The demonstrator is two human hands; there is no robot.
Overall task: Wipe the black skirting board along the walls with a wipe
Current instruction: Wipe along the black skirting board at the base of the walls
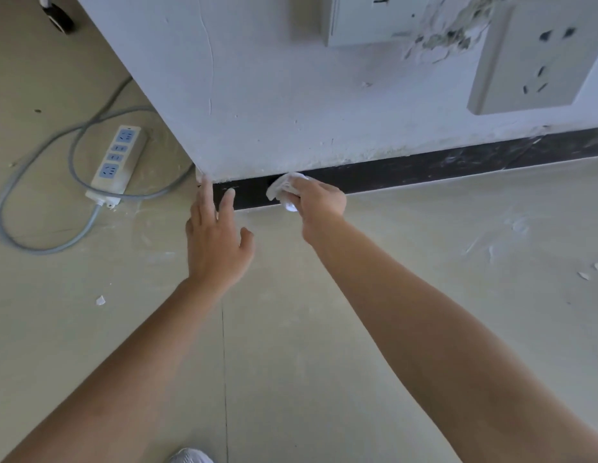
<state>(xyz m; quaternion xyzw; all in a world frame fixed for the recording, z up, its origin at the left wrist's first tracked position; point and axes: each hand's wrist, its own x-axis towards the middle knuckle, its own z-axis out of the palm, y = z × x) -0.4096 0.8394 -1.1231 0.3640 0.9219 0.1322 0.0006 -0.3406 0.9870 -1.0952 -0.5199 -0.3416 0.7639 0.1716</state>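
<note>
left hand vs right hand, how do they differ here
The right hand is closed around a crumpled white wipe and presses it on the black skirting board. The left hand holds nothing, fingers spread.

The left hand's fingertips reach the wall corner at the board's end; the right hand works further along it.

Both are bare and reach low to the same board.

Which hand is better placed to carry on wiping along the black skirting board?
Right. The right hand grips the wipe against the skirting board; the left hand is open and empty at the wall corner.
</note>
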